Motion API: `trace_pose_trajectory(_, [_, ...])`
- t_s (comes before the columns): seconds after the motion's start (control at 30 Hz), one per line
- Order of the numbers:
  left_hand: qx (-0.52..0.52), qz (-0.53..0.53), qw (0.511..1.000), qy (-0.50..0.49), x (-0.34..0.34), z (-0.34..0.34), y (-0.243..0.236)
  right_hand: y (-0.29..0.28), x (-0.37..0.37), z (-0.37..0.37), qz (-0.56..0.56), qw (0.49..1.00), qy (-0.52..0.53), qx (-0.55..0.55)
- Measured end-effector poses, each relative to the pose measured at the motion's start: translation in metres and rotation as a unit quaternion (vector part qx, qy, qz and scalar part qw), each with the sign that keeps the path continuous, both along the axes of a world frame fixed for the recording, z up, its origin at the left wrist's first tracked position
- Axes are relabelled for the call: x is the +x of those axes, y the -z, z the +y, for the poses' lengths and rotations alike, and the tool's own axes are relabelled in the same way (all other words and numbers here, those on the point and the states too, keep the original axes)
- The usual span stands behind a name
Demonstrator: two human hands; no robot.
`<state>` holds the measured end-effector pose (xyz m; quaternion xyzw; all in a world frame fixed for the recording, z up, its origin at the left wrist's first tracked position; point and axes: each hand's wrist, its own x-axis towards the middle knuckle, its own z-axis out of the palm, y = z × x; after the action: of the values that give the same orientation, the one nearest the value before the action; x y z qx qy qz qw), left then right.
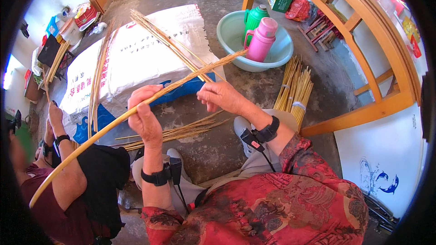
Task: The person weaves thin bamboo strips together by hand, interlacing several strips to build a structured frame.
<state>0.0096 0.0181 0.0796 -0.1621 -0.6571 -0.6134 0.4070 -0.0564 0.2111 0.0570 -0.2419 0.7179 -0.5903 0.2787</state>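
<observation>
My left hand (146, 120) is closed around a long pale yellow sorghum stalk (97, 137). Its thick bare end sweeps down to the lower left, and its feathery tip (222, 61) points to the upper right. Just below that tip, my right hand (221, 98) has its fingers curled together; whatever they may grip is hidden. Several thinner stalks (168, 43) lie across a white sack (150, 31) with blue and red print, their near ends reaching the fingers of my right hand. More loose stalks (177, 134) rest on the floor beyond my knees.
To the left, another person's hand (55, 118) holds a stalk. A pale green basin (225, 31) with a green thermos (255, 18) and a pink thermos (262, 41) stands ahead right. Tied stalk bundles (293, 90) stand beside my right leg, near a wooden frame (363, 117).
</observation>
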Motion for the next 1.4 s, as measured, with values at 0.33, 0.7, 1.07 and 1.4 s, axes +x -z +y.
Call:
trace_pose_trajectory(0.33, [0.025,0.016,0.994,-0.109,0.019,-0.027,-0.028,0.001,0.018,-0.017,0.135,0.988,-0.059,-0.042])
trace_pose_trajectory(0.7, [0.199,-0.269,0.941,0.048,-0.015,-0.015,0.014,0.013,0.020,-0.043,-0.047,0.990,-0.030,-0.132])
trace_pose_trajectory(1.07, [0.259,-0.340,0.896,0.118,-0.028,-0.017,0.034,0.017,0.015,-0.035,-0.171,0.969,-0.128,-0.127])
trace_pose_trajectory(1.4, [0.189,-0.395,0.880,0.183,-0.024,-0.007,0.039,0.031,0.012,-0.035,-0.125,0.982,-0.091,-0.109])
